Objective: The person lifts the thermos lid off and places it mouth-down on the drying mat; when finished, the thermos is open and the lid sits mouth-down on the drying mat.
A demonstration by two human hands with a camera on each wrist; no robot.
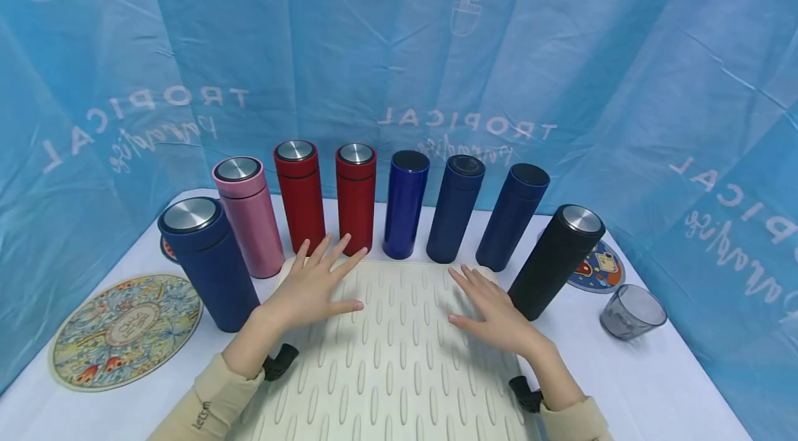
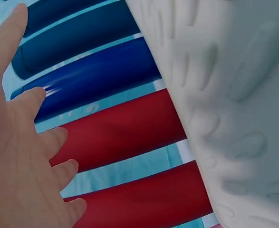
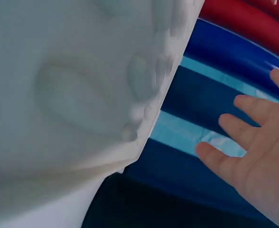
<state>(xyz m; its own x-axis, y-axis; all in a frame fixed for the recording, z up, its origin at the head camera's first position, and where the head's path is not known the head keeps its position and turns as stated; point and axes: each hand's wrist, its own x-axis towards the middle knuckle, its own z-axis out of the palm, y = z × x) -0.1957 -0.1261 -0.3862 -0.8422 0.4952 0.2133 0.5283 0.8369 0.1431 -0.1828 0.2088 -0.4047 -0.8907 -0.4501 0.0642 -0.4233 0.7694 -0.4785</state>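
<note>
My left hand (image 1: 314,292) is spread, palm down, over the left part of a cream textured mat (image 1: 389,358). Its fingertips point toward two red thermos bottles (image 1: 299,199), and it holds nothing. Over the mat's right part hovers my right hand (image 1: 492,313), fingers extended and empty, near a black thermos bottle (image 1: 555,261). Between the hands, at the back, stand a glossy blue bottle (image 1: 405,209) and two navy bottles (image 1: 455,212). A pink bottle (image 1: 252,219) and a wide navy bottle (image 1: 215,268) with silver lids stand to the left.
A round patterned placemat (image 1: 127,334) lies on the white table at the left. To the right are a clear glass cup (image 1: 632,313) and a dark blue round coaster (image 1: 598,268). A blue printed curtain (image 1: 374,46) hangs around the table.
</note>
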